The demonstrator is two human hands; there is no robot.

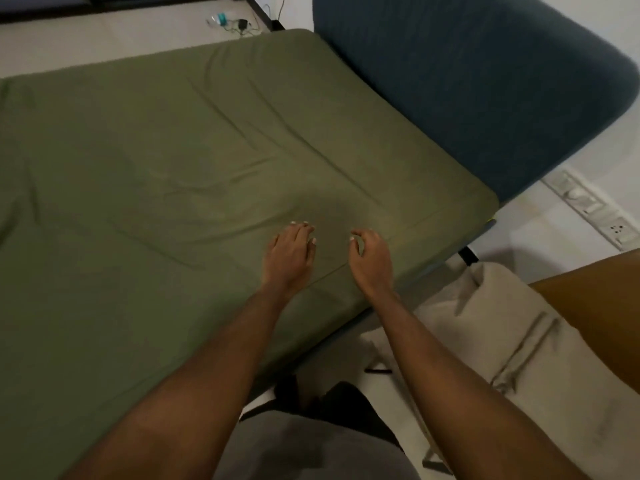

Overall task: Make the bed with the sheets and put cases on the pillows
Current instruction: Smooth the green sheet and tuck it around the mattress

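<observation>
Left hand [291, 252] grip: fingers lying nearly straight, close together, touching or skimming the green sheet [156, 174]; can't tell which. Right hand [369, 259] grip: fingers hanging loosely curled, pinching nothing. Both are hovering near the headboard [467, 81] corner, probably smoothing the creases there. The sheet is covering the mattress up to the headboard. A beige bundle [502, 327], maybe a pillow, is lying on the floor off the headboard end.

I wear a plain grey fabric top [311, 448], which looks soft and loose over my belly, and below it a dark lower garment [346, 403], almost black. Both my forearms are bare down to my left hand [289, 254] and my right hand [369, 258].
</observation>
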